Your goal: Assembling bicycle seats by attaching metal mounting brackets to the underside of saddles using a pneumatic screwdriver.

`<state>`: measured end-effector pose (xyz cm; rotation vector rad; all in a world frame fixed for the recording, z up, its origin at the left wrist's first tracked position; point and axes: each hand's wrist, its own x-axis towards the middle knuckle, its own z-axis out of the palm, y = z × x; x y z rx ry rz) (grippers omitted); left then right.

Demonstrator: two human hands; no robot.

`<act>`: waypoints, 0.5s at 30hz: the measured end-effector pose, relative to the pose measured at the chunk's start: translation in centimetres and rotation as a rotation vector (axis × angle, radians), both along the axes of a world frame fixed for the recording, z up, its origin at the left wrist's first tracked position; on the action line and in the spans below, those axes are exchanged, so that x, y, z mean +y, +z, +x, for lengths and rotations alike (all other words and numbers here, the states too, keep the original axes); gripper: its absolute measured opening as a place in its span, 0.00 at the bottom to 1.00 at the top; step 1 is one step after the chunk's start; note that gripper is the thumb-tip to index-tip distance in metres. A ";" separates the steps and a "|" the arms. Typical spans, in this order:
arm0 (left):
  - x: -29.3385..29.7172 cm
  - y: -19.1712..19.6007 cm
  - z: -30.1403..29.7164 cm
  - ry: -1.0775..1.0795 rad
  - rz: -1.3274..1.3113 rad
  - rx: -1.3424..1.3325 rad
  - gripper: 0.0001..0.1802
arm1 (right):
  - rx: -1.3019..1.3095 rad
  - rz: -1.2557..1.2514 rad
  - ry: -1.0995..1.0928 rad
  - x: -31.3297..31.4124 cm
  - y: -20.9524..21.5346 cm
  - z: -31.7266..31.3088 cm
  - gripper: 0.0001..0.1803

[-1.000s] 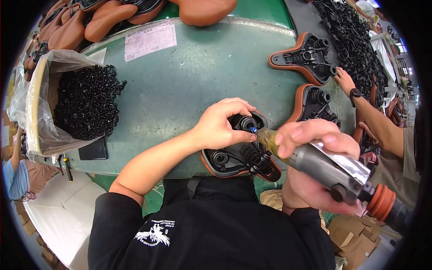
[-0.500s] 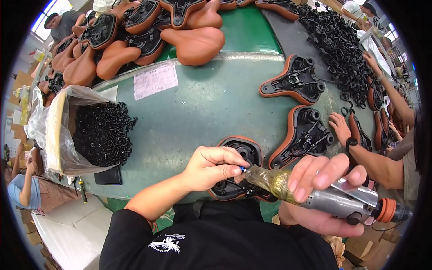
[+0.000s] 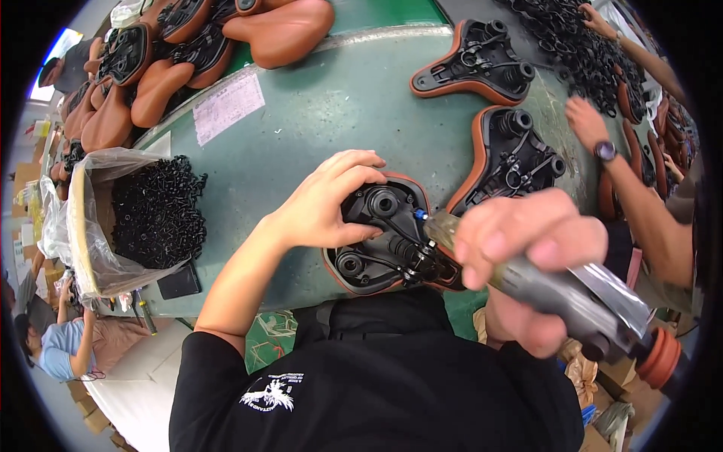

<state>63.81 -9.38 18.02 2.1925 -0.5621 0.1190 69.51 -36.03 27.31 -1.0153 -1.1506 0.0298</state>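
Observation:
A bicycle saddle (image 3: 380, 252) lies upside down on the table edge in front of me, brown rim and black underside with springs showing. My left hand (image 3: 331, 197) grips its left part, thumb and fingers set round a spring mount. In my right hand (image 3: 527, 256) is a grey power screwdriver (image 3: 553, 297), its front wrapped in clear yellowish film. The blue-collared tip (image 3: 422, 215) points at the saddle's far right rim; whether it touches, I cannot tell. Part of the saddle's nose is hidden by my right hand and the tool.
Two more upturned saddles (image 3: 482, 64) lie to the right. At left stands a plastic-lined box (image 3: 79, 226) of small black parts, a dark flat object (image 3: 179, 281) beside it. Saddles (image 3: 158, 90) are heaped far left, black clamps (image 3: 580, 64) far right. A co-worker's hand (image 3: 587, 117) reaches in.
My left hand has left the screwdriver's tip and taken hold of the saddle. The tool has swung so its tip is over the saddle's underside. The whole view has shifted.

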 end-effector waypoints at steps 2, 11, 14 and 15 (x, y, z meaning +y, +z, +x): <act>-0.3 -1.2 0.6 -0.021 -0.020 0.044 0.34 | 0.144 -0.042 -0.048 0.6 -0.5 -1.3 0.28; -1.5 -4.9 1.0 -0.074 -0.427 0.105 0.26 | 0.346 -0.196 -0.038 2.8 -1.1 -2.0 0.23; -1.5 -5.1 1.0 -0.056 -0.439 0.120 0.25 | 0.274 -0.269 -0.007 3.6 -2.1 -1.2 0.21; -1.4 -5.4 1.2 -0.054 -0.453 0.093 0.24 | 0.189 -0.319 -0.017 4.0 -2.8 -0.7 0.21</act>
